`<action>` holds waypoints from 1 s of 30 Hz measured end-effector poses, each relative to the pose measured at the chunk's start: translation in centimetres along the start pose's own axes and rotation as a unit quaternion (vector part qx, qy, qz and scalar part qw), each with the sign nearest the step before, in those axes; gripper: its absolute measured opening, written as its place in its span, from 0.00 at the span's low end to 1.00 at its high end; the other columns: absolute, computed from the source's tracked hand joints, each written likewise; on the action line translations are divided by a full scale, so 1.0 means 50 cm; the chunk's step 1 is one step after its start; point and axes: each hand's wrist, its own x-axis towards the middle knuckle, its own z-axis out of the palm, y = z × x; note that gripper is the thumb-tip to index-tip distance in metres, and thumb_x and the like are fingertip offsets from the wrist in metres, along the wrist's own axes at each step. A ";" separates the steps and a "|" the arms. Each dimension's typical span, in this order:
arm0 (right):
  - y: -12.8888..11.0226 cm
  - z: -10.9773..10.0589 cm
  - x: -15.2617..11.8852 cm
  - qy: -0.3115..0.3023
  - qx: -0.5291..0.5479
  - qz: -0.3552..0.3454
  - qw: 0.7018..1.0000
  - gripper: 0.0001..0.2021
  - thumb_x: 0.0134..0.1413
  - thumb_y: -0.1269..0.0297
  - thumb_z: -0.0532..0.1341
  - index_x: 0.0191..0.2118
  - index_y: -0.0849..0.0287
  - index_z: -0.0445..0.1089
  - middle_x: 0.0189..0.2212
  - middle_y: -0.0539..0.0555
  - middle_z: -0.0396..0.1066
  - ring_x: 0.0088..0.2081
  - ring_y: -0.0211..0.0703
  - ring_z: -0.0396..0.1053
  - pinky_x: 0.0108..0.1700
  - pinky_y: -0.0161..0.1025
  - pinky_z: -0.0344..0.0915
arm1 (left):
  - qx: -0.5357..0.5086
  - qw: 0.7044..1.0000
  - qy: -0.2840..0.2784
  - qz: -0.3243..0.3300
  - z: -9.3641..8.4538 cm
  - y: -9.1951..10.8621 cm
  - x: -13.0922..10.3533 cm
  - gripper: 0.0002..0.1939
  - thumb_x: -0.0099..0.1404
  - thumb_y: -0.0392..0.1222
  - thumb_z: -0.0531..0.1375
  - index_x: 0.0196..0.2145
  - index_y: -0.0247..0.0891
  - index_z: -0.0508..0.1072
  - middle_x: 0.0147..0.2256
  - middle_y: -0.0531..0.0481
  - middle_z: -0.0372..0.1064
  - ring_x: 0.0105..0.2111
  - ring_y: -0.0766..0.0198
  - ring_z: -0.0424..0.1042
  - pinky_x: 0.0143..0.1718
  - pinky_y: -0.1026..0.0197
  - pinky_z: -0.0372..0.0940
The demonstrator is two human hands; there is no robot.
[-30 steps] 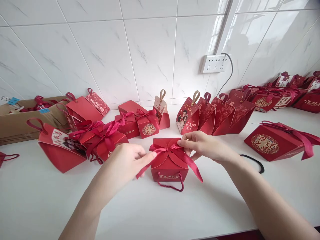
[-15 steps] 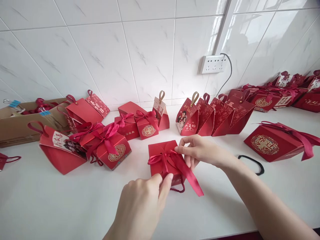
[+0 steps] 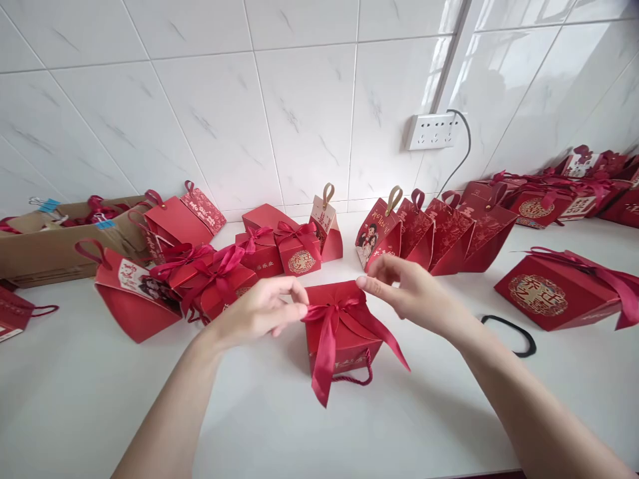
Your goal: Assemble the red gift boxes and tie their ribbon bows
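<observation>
A red gift box (image 3: 344, 339) stands on the white tabletop in front of me, with a dark red cord handle (image 3: 368, 371) at its front. Across its top a red satin ribbon (image 3: 325, 352) is tied in a bow, both tails hanging over the front. My left hand (image 3: 262, 309) pinches the bow's left loop between thumb and forefinger. At the box's back right corner is my right hand (image 3: 412, 289); its thumb tip is at the corner and the curled forefinger stands a little apart from it. The other right fingers are partly hidden.
Several red gift boxes (image 3: 134, 303) with bows or strap handles stand at left, in the middle and at right. A cardboard carton (image 3: 50, 256) is at far left. A black loop (image 3: 532, 342) lies near a larger red box (image 3: 554, 296). A socket (image 3: 434, 132) is on the tiled wall.
My left hand has moved from the box's front to the bow's left loop. A ribbon tail now hangs down the front. My right hand stays near the back right corner, its fingers looser.
</observation>
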 end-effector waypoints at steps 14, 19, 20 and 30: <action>-0.017 0.127 -0.083 0.112 -0.325 -0.479 0.808 0.13 0.57 0.76 0.48 0.33 0.64 0.70 0.32 0.59 0.71 0.37 0.49 0.68 0.39 0.46 0.61 | 0.026 0.993 0.115 0.008 0.043 -0.026 0.008 0.11 0.60 0.49 0.55 0.28 0.38 0.65 0.20 0.57 0.54 0.19 0.71 0.54 0.19 0.68 0.51; -0.011 0.137 -0.088 0.140 -0.341 -0.498 0.785 0.15 0.57 0.75 0.48 0.37 0.64 0.71 0.36 0.58 0.73 0.42 0.51 0.68 0.46 0.50 0.59 | 0.001 0.992 0.123 -0.010 0.059 -0.030 0.013 0.13 0.61 0.51 0.53 0.28 0.38 0.63 0.19 0.59 0.52 0.17 0.73 0.51 0.17 0.68 0.48; -0.011 0.139 -0.088 0.143 -0.340 -0.499 0.785 0.14 0.58 0.75 0.48 0.37 0.64 0.71 0.35 0.58 0.73 0.41 0.51 0.68 0.45 0.50 0.59 | 0.004 0.992 0.126 -0.012 0.061 -0.031 0.014 0.15 0.61 0.52 0.53 0.28 0.38 0.63 0.19 0.58 0.52 0.17 0.73 0.51 0.17 0.68 0.48; -0.009 0.139 -0.084 0.121 -0.275 -0.527 0.795 0.15 0.58 0.76 0.49 0.33 0.62 0.72 0.33 0.54 0.74 0.44 0.47 0.69 0.51 0.47 0.63 | 0.022 0.987 0.159 0.003 0.067 -0.041 0.025 0.20 0.63 0.55 0.50 0.22 0.38 0.55 0.19 0.58 0.48 0.18 0.71 0.50 0.20 0.68 0.49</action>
